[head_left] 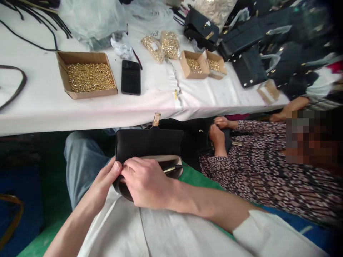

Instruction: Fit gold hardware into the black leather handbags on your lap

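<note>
A black handbag (150, 144) rests in my lap with its flap raised, a gold clasp plate standing up at the flap's edge. Its pale lining and a gold zipper (169, 170) show inside. My left hand (108, 173) grips the bag's left side, thumb pressed against the edge near the flap. Fingers bent together, my right hand (146, 182) works at the same left corner, reaching across the bag's mouth. Whatever small part its fingertips may pinch is hidden behind the knuckles.
On the white-covered table (150, 107) stand a cardboard box of gold fittings (89, 76), a black phone (131, 77), two smaller boxes (193, 65) and bags of gold pieces (170, 44). Black handbags (249, 67) pile at right. A co-worker (254, 157) sits close on my right, handling another bag.
</note>
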Available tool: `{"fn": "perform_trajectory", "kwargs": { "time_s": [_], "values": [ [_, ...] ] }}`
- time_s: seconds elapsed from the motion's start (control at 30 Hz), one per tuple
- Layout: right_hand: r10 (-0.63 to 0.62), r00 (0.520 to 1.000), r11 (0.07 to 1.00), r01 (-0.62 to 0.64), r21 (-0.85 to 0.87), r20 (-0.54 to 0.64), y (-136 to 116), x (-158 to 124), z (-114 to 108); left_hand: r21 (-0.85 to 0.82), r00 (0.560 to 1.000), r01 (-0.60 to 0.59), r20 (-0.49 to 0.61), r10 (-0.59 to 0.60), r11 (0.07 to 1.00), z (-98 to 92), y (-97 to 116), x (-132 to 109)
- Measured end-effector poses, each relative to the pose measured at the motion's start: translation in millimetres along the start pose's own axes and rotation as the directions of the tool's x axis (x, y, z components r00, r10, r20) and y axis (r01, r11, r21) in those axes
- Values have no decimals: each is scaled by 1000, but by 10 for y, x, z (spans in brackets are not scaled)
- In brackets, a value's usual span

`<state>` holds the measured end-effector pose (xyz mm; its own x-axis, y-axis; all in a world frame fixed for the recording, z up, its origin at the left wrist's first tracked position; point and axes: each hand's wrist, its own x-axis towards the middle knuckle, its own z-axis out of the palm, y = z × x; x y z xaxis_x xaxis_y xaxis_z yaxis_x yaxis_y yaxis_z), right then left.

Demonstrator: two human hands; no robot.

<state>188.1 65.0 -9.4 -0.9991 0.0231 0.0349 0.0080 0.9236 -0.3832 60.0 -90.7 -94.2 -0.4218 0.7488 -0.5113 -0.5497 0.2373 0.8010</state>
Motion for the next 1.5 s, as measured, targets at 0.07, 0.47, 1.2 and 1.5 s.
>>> {"fn": "perform_trajectory", "kwargs": {
  "time_s": [0.07,0.47,1.2,1.5],
  "values": [
    [22,999,999,-20,50,-36,-28,30,6,-20,999,-26,41,27,999,-28,59,-36],
    [82,996,986,-85,144,26,57,153,188,-227,999,-35,-32,29,973,-16,39,124],
    [215,967,977,-213,-26,134,-39,-125,-16,19,995,-102,-8,102,995,-13,-154,226],
    [155,979,968,-123,-221,130,160,-287,-180,81,994,-78,81,71,994,-48,-87,248]
  ]
}}
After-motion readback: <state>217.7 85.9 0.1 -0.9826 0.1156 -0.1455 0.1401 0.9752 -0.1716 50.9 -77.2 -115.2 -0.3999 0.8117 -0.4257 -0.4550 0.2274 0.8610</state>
